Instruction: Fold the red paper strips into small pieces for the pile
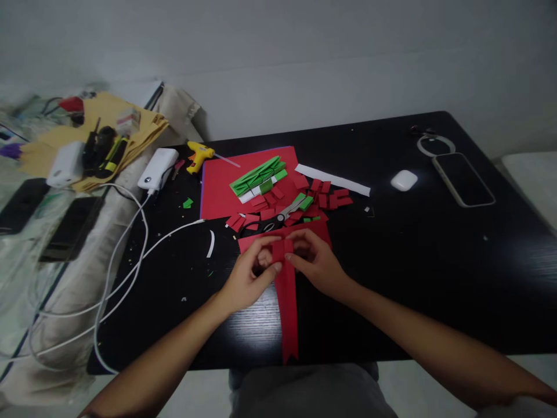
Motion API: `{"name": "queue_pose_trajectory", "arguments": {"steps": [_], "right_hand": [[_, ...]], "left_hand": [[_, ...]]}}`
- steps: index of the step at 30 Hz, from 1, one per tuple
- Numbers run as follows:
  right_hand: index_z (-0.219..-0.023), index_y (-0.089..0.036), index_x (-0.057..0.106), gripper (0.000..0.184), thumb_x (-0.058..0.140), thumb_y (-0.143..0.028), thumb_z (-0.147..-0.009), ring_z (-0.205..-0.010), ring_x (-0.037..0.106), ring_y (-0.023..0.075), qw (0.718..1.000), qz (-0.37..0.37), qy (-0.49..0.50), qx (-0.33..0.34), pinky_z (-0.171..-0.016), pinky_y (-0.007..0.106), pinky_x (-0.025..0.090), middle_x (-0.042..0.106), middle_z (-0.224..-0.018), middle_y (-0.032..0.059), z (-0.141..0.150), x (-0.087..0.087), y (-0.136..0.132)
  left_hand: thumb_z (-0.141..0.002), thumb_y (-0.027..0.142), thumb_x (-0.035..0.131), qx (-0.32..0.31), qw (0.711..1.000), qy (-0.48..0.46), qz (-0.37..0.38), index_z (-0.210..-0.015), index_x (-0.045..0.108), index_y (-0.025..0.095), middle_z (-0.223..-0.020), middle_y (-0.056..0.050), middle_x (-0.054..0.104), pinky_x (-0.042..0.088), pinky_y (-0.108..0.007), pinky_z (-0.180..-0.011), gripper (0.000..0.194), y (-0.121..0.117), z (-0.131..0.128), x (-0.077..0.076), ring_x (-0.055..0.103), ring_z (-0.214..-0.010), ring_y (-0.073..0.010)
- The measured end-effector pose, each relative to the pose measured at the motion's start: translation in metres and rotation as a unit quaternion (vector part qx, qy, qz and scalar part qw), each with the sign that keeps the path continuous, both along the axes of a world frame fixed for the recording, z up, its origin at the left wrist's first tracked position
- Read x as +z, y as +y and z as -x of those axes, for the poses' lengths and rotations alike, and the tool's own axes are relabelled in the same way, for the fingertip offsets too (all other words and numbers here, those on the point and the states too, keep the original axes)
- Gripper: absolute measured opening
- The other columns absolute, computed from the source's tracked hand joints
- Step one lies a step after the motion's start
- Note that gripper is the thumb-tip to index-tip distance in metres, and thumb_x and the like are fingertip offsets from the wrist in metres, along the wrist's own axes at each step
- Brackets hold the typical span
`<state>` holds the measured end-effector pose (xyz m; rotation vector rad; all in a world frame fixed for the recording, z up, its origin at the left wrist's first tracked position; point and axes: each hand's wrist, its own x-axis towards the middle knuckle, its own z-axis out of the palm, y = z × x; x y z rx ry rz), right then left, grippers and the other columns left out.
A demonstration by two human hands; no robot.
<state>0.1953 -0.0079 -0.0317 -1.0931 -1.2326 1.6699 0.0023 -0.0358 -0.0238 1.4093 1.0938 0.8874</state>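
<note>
Black table point(404, 290) against a plain grey wall point(278, 46), lighting dim. Left hand point(246, 277) had thumb and index nearly closed, pinching the left side of a small folded red paper point(277, 251); right hand point(322, 264) pinched its right side, thumb and index close together. Paper sat between the fingertips, above a long red strip point(287, 307); couldn't tell if the two were joined. Main risk, as judged: uneven pull from the two pinches could skew the crease or tear thin paper. Fingertips also hid part of the fold, so a misaligned edge could be missed.

Strip ran toward 6 o'clock, notched end near the table's front edge; a forearm or the lap could snag and bend it. At 12, scissors point(285, 215) lay among small red pieces point(324, 200), just past the knuckles; a careless reach could nick a finger or scatter pieces. Green folded paper point(259, 180) at 11, white strip point(333, 179) at 1: both loose, easily knocked. Yellow glue gun point(200, 155) at 10; heat unknown, but a hot tip could burn or mark paper. White cable point(143, 261) looped at 9; an elbow could catch it and drag the power bank point(158, 168) at 10.
</note>
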Motion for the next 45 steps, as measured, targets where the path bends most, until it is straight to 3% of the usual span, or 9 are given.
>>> {"name": "queue_pose_trajectory", "arguments": {"steps": [5, 14, 21, 34, 39, 42, 45], "right_hand": [[-0.107, -0.023, 0.06, 0.033, 0.078, -0.028, -0.079, -0.08, 0.071, 0.0172, 0.998, 0.035, 0.051, 0.019, -0.066, 0.029, 0.057, 0.074, -0.092, 0.0019, 0.0, 0.003, 0.0], [-0.098, -0.023, 0.061, 0.034, 0.084, -0.034, -0.076, -0.082, 0.07, 0.0182, 0.995, 0.06, 0.078, 0.009, -0.062, 0.028, 0.059, 0.07, -0.093, 0.001, 0.0, 0.003, 0.002], [-0.097, -0.023, 0.062, 0.032, 0.084, -0.034, -0.075, -0.086, 0.07, 0.0186, 0.998, 0.048, 0.05, 0.006, -0.074, 0.032, 0.058, 0.07, -0.094, 0.0016, -0.002, 0.002, 0.004], [-0.095, -0.022, 0.059, 0.037, 0.086, -0.036, -0.074, -0.075, 0.066, 0.0156, 0.991, 0.087, 0.101, 0.015, -0.057, 0.027, 0.059, 0.066, -0.09, 0.0002, -0.001, 0.006, 0.004], [-0.1, -0.023, 0.057, 0.044, 0.089, -0.029, -0.069, -0.085, 0.067, 0.0169, 0.993, 0.069, 0.087, 0.038, -0.064, 0.028, 0.059, 0.065, -0.1, 0.0009, -0.002, 0.004, 0.004], [-0.107, -0.025, 0.057, 0.055, 0.09, -0.021, -0.063, -0.095, 0.067, 0.0176, 0.995, 0.043, 0.068, 0.053, -0.075, 0.029, 0.058, 0.065, -0.112, 0.0019, -0.003, 0.003, 0.003], [-0.109, -0.025, 0.058, 0.057, 0.09, -0.019, -0.062, -0.097, 0.066, 0.0191, 0.997, 0.018, 0.037, 0.059, -0.077, 0.031, 0.057, 0.064, -0.114, 0.0029, -0.003, 0.004, 0.002]], "left_hand": [[-0.102, 0.038, 0.055, -0.007, 0.996, -0.078, 0.033, -0.131, 0.056, 0.016, -0.069, 0.004, 0.058, 0.047, -0.023, -0.059, 0.036, 0.002, 0.0, 0.004, 0.059, -0.057, -0.0112], [-0.1, 0.042, 0.06, 0.004, 0.997, -0.053, 0.048, -0.105, 0.062, 0.017, -0.074, 0.002, 0.06, 0.049, -0.023, -0.063, 0.026, 0.003, -0.003, 0.008, 0.06, -0.064, -0.0112], [-0.096, 0.051, 0.063, -0.004, 0.995, -0.056, 0.088, -0.104, 0.062, 0.016, -0.082, 0.0, 0.06, 0.054, -0.024, -0.065, 0.036, 0.005, -0.004, 0.011, 0.059, -0.069, -0.012], [-0.095, 0.054, 0.063, -0.035, 0.986, -0.094, 0.131, -0.102, 0.06, 0.017, -0.078, 0.0, 0.065, 0.056, -0.025, -0.065, 0.038, 0.007, -0.004, 0.013, 0.064, -0.067, -0.0121], [-0.094, 0.056, 0.064, -0.024, 0.985, -0.091, 0.145, -0.101, 0.06, 0.017, -0.075, 0.001, 0.062, 0.052, -0.024, -0.064, 0.04, 0.007, -0.003, 0.013, 0.062, -0.065, -0.012], [-0.093, 0.057, 0.064, -0.012, 0.988, -0.073, 0.137, -0.1, 0.061, 0.017, -0.069, 0.004, 0.055, 0.045, -0.022, -0.06, 0.041, 0.008, -0.003, 0.012, 0.055, -0.061, -0.0104], [-0.093, 0.058, 0.064, -0.007, 0.992, -0.044, 0.122, -0.099, 0.062, 0.017, -0.067, 0.005, 0.049, 0.038, -0.023, -0.058, 0.041, 0.008, -0.002, 0.013, 0.048, -0.059, -0.0102]]}}
